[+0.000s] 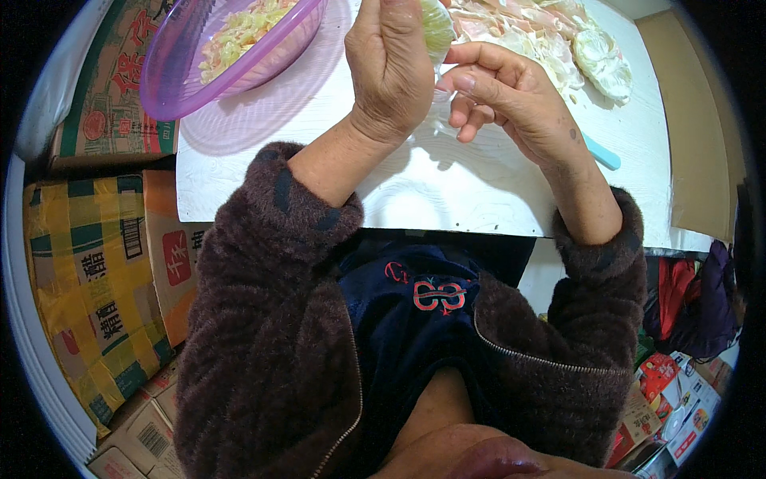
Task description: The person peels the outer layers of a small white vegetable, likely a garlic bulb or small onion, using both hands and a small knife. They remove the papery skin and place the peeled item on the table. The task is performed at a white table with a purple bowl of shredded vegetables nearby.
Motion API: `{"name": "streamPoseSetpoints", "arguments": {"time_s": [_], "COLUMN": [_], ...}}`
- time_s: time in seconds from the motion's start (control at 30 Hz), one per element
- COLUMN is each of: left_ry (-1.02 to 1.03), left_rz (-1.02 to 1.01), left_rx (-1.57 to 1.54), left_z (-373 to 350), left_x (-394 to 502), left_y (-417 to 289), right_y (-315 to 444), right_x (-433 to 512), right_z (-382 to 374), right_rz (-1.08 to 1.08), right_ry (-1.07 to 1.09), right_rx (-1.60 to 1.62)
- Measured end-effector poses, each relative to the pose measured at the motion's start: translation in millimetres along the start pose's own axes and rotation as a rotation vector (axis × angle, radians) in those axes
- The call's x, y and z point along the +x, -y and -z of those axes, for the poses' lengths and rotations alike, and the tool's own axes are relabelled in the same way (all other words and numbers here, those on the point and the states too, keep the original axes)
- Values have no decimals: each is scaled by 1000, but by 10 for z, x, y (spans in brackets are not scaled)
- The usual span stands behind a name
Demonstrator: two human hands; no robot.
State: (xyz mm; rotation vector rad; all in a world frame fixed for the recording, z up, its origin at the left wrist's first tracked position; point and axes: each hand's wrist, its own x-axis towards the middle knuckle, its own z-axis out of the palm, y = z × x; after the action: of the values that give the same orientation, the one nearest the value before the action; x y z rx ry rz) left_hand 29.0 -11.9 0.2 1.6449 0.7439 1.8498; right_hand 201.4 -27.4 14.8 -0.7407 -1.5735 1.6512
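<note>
My left hand [392,72] is raised over the white table and holds a piece of pale green citrus fruit, likely pomelo [438,30], at the top edge of the view. Close to its lower end is my right hand [502,90], with thumb and forefinger nearly together at a thin whitish scrap of membrane [444,84]. Peeled pulp [245,36] lies in a purple plastic basket [224,84] at the upper left. Behind my right hand spreads a heap of peel and membrane scraps [514,27], with a whitish piece of rind [603,64] at its right.
A light blue handle [601,151] lies on the white table [269,185], partly behind my right wrist. Cardboard [688,126] stands along the right edge. Cardboard boxes [96,275] are stacked at the left, and more packages [676,401] lie at the lower right.
</note>
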Motion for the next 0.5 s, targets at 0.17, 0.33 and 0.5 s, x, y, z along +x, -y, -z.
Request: {"name": "streamPoseSetpoints", "arguments": {"time_s": [0.17,0.33,0.5], "left_ry": [12,14,113], "left_rz": [-23,-83,-121], "left_rx": [63,76,115], "left_z": [-15,-57,-33], "left_x": [-20,-48,-82], "left_y": [2,26,3], "right_y": [-30,15,-18], "right_x": [5,-10,-14], "right_z": [-20,1,-22], "right_rz": [-12,-17,17], "right_ry": [13,25,2], "right_rx": [-75,-115,-73]}}
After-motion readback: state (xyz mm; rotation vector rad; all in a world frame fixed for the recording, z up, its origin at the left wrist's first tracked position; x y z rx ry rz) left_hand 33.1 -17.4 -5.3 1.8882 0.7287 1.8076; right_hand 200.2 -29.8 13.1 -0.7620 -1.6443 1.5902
